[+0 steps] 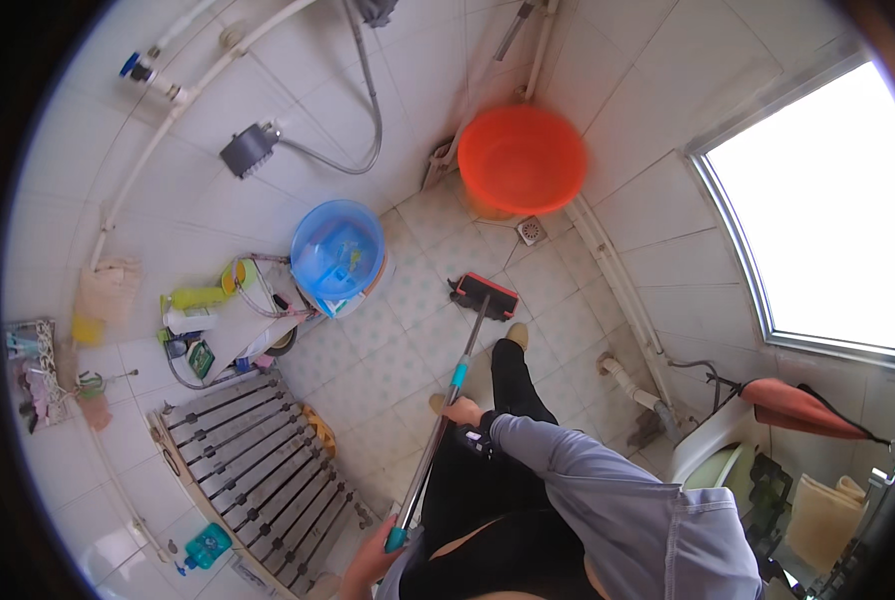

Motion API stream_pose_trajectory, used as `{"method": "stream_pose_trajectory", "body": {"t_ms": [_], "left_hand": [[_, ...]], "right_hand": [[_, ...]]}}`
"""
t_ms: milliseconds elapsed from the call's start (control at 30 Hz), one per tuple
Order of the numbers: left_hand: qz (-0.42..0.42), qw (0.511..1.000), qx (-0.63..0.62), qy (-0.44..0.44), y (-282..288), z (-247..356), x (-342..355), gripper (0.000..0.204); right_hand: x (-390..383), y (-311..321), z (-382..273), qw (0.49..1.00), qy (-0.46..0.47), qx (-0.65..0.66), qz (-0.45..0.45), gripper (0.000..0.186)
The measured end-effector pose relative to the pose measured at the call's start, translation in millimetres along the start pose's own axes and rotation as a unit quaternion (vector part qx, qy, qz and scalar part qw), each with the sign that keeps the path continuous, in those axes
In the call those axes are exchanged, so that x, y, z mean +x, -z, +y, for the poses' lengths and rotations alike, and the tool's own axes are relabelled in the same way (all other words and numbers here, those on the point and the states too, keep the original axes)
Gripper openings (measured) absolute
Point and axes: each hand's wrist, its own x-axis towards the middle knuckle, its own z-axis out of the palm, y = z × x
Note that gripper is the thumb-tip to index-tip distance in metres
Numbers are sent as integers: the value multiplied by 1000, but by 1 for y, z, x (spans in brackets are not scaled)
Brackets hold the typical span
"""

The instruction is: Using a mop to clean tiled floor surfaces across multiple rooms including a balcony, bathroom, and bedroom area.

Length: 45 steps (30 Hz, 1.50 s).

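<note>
The right hand grips the broom mid-handle, the left hand its teal top end. Its red-and-black head is on the tiled floor; any print on the green pack is too small to read.

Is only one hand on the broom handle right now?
No, the left hand holds the broom handle near its top end, and the right hand grips it farther down.

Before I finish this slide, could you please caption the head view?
Left hand and right hand hold a long-handled broom, its red head on tiled floor, orange basin beyond.
</note>
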Motion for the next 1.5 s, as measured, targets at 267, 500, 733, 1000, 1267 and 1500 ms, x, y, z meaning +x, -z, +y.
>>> {"method": "stream_pose_trajectory", "body": {"t_ms": [267,500,733,1000,1267,1500], "left_hand": [[33,999,8,-8,-14,-92,-13,64],[40,991,-109,-68,1,-150,-55,57],[26,984,156,-79,54,-60,-72,51],[-55,945,322,-26,77,103,-56,65],[-136,833,527,-102,84,204,-27,67],[-230,713,636,-183,83,264,4,68]], "right_hand": [[-18,-112,-18,854,-55,517,12,20],[-40,-178,-33,827,-78,552,-70,21],[-82,-147,-44,661,-127,735,-78,16],[-96,-32,23,450,-104,885,52,15],[-97,-43,47,171,42,983,41,30],[-130,-66,48,-55,121,989,72,34]]}}
